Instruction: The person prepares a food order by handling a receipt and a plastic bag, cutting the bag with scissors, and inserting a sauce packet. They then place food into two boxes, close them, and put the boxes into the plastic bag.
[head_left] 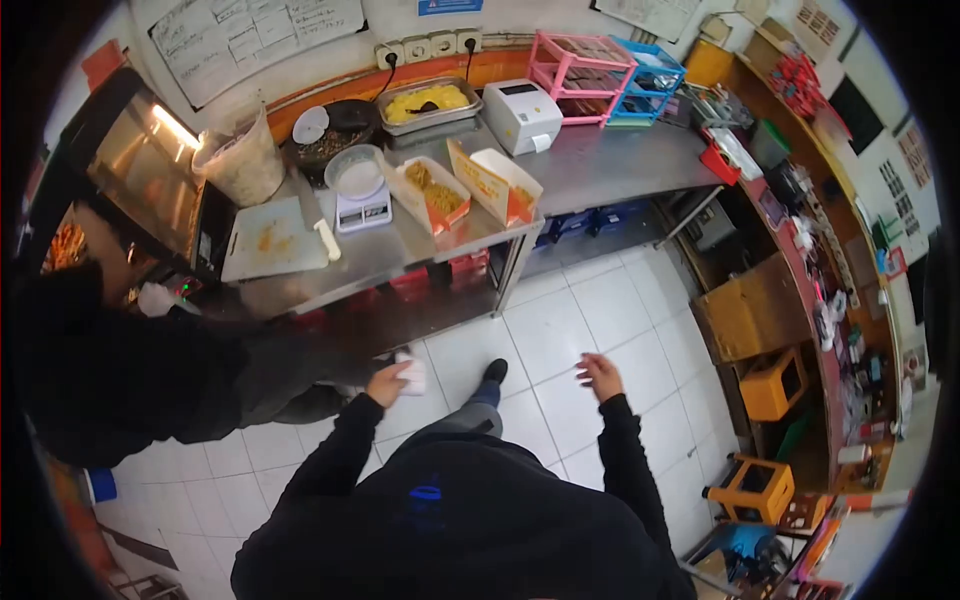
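My left hand (387,384) is closed around a small white item (412,374), possibly folded paper or cloth, low over the floor in front of the metal counter. Out to the other side, my right hand (601,377) hangs in the air with its fingers loosely bent and apart, and nothing shows in it. On the counter beyond are two open cardboard food boxes (504,187), the nearer-left food box (432,194) filled with fried food. A white kitchen scale (364,211) carries a bowl (355,172). Left of it lie a cutting board (272,241) and a knife (325,238).
Another person in dark clothing (130,370) stands close on my left by a lit display cabinet (145,165). A label printer (522,115) and a tray of yellow food (428,103) stand along the wall. Orange stools (755,488) and shelving line the right side.
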